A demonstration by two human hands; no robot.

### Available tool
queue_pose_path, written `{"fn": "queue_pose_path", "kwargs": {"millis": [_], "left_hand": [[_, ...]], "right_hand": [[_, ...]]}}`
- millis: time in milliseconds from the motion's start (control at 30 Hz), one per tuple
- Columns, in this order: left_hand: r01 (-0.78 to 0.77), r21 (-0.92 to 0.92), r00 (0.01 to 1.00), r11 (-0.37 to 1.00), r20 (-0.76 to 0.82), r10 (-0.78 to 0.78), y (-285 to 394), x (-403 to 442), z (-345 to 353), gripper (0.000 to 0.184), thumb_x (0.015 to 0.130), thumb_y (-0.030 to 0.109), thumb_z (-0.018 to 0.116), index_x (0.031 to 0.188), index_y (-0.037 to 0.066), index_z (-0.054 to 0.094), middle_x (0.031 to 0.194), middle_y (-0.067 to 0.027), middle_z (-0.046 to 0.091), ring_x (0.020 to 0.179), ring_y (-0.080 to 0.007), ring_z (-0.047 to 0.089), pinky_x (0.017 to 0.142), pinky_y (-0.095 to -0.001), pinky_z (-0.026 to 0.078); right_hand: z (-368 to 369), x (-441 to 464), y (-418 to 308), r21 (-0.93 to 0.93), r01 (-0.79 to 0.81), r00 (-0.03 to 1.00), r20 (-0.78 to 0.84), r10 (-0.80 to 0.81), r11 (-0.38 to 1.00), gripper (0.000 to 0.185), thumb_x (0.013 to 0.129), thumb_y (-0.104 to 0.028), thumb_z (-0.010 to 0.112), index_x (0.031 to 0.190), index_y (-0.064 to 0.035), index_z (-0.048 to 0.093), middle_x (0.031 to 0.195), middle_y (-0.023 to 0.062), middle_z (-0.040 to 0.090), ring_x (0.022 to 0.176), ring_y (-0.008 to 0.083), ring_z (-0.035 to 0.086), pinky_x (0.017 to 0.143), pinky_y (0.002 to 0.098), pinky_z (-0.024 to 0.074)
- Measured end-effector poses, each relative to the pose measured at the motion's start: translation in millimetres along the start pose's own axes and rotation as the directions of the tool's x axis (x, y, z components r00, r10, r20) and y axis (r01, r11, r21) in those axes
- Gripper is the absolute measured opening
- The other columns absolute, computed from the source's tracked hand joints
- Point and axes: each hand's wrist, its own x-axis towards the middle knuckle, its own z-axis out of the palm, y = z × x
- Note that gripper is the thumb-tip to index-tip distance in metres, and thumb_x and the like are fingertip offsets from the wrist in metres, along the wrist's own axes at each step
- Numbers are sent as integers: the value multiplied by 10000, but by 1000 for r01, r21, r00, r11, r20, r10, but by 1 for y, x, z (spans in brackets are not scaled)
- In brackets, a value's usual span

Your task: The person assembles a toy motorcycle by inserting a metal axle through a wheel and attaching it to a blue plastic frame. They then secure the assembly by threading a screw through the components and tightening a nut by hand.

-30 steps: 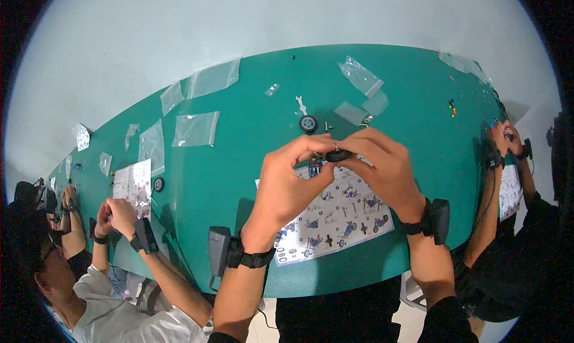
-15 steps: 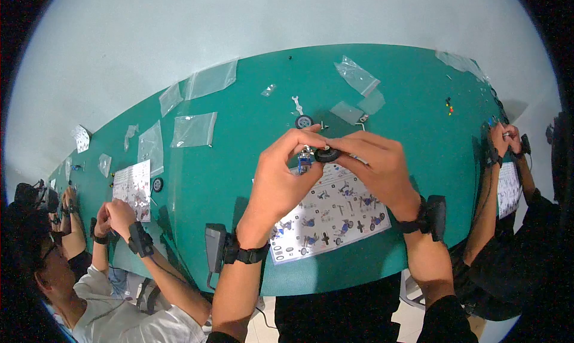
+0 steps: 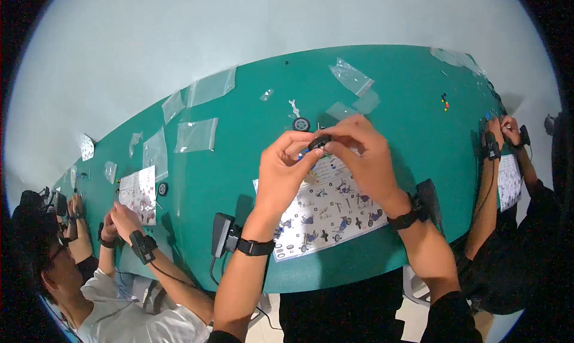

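The white paper sheet (image 3: 329, 223) on the green tabletop (image 3: 233, 170) carries rows of small printed pictures, blue-and-black wheeled models among them; its lettering is too small for me to read, and I can make out no brand. Above its upper edge I have a small round black wheel (image 3: 320, 142), thick-rimmed and tilted, with a pale centre. My left hand (image 3: 280, 172) is nearly closed, its thumb and curled fingers pinching the wheel from one side. My right hand (image 3: 368, 158) is partly closed, thumb and fingertips gripping the other side. A small blue piece, perhaps attached to the wheel, shows partly behind my left fingers. Beyond the sheet lie a black wheel with a grey spoked hub (image 3: 301, 124) and, just past it, a flat silver-grey open-ended wrench (image 3: 294, 108).
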Motion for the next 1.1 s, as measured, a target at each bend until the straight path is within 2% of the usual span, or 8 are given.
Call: {"fn": "queue_pose_path", "kwargs": {"millis": [100,200,300,400,633,800,1000,1100], "left_hand": [[20,-21,999,1000,26,-19,-4,-1,6,220,959,-52,740,1166,4,694,1143,-48,750,1071,-109,699,872,-243,564],[22,-63,999,998,40,-19,-12,-2,11,203,991,-19,702,1192,3,678,1115,-51,756,1010,-99,702,852,-244,564],[59,-240,998,969,-12,-64,-17,0,10,176,1027,23,658,1201,4,665,1085,-56,748,944,-112,703,815,-253,570],[67,-419,992,906,-70,-105,-15,2,7,170,1045,53,622,1204,3,652,1087,-73,734,947,-140,697,809,-274,571],[117,-682,987,722,0,-160,-27,2,6,202,1032,107,614,1204,0,623,1152,-146,709,1069,-236,674,1012,-373,541],[122,-720,981,683,-19,-195,-20,3,8,178,1025,119,639,1158,2,628,1213,-202,702,1171,-285,671,1081,-394,530],[31,-613,996,789,-51,-78,-20,4,6,186,1076,132,628,1196,-10,638,1251,-182,714,1203,-264,697,1090,-378,562],[18,-560,995,828,-71,-70,-17,6,4,204,1095,162,623,1204,-6,659,1236,-154,728,1194,-235,707,1075,-363,572]], "right_hand": [[-7,4,-1,-251,142,989,4,-146,957,193,932,-97,789,1113,-34,762,1090,98,655,1002,195,690,889,308,567],[-7,5,4,-173,152,988,45,-146,973,228,941,-117,792,1147,-31,743,1087,89,659,1036,183,682,902,327,565],[1,4,-2,102,-78,996,44,74,992,304,948,-130,791,1216,-21,697,1115,87,670,1051,186,685,915,335,567],[-3,1,1,55,-178,965,204,163,983,390,947,-158,800,1265,-6,633,1172,96,680,1036,187,703,913,336,578],[1,-2,3,75,-331,934,167,315,941,521,928,-195,821,1319,-16,528,1170,127,694,924,198,746,793,348,601],[0,-3,0,9,-387,897,236,375,922,467,937,-70,784,1324,-29,528,1210,84,607,979,139,691,837,315,569],[-5,0,6,-35,-312,936,157,314,949,324,950,-128,739,1220,-19,595,1046,114,702,902,182,687,817,341,550],[-7,1,8,-23,-135,980,142,137,991,306,982,-133,705,1253,-27,612,1074,103,709,952,166,673,864,332,535]]}}
